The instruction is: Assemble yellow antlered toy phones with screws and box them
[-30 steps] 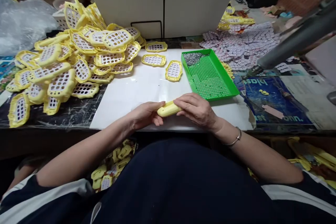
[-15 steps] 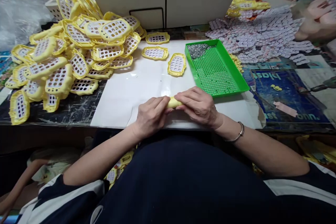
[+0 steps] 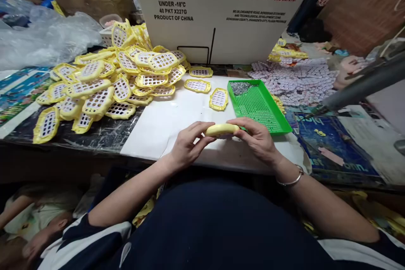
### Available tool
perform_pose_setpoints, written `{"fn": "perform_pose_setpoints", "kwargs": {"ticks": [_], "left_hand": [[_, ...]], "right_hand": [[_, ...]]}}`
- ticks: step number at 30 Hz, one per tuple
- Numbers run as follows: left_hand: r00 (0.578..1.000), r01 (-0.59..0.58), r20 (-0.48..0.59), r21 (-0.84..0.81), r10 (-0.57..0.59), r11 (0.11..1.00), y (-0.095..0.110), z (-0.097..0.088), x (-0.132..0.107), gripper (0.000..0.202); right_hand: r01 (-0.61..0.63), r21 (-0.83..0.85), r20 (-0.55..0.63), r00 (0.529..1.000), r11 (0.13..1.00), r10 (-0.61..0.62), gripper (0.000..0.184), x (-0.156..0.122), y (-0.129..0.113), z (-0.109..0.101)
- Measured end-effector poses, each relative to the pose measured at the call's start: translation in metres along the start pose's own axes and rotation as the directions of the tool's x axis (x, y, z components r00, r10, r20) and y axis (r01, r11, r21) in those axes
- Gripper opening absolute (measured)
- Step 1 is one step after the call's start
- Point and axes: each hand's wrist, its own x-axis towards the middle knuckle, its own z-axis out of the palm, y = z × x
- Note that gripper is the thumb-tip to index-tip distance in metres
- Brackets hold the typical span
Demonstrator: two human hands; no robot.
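A smooth yellow plastic shell (image 3: pixel 222 129) is held level above the white board (image 3: pixel 186 114), its rounded back toward me. My left hand (image 3: pixel 191 143) pinches its left end between thumb and fingers. At the other end, my right hand (image 3: pixel 257 137) grips it the same way. Beyond my hands lie loose yellow pieces with white perforated panels, the nearest one (image 3: pixel 218 99) upright, another (image 3: pixel 197 85) lying sideways. Right of them sits a green tray (image 3: pixel 286 128) with small metal parts, some heaped in its far left corner and others set in rows of holes.
A large pile of yellow pieces (image 3: pixel 98 100) spreads over the left of the table. Behind stands a printed white carton (image 3: pixel 215 12). White strips (image 3: pixel 294 80) are heaped at the right, near a dark tool shaft (image 3: pixel 354 88). Another person (image 3: pixel 38 219) is at lower left.
My head view has tilted up, showing more of the carton. My fingers have drawn outward to the shell's ends, so more of it shows between them.
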Motion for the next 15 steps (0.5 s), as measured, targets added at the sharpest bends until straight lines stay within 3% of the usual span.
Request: {"fn": "perform_pose_setpoints", "kwargs": {"ticks": [4,7,11,15], "left_hand": [[0.987,-0.158,0.026,0.144,0.156,0.977,0.01,0.006,0.005,0.024],[0.972,-0.236,0.058,0.273,0.229,0.933,0.017,0.01,0.006,0.022],[0.964,-0.265,0.073,0.385,0.257,0.884,0.022,0.016,0.005,0.023],[0.972,-0.234,0.056,0.385,0.23,0.893,0.02,0.021,0.004,0.023]], "right_hand": [[0.147,-0.15,-0.024,0.988,0.978,-0.152,0.035,0.004,-0.023,-0.004],[0.224,-0.236,-0.008,0.973,0.946,-0.233,0.025,0.005,-0.037,0.0],[0.256,-0.329,-0.072,0.953,0.909,-0.294,0.014,0.002,-0.042,0.009],[0.219,-0.323,-0.116,0.957,0.921,-0.268,0.015,0.0,-0.039,0.015]]}}
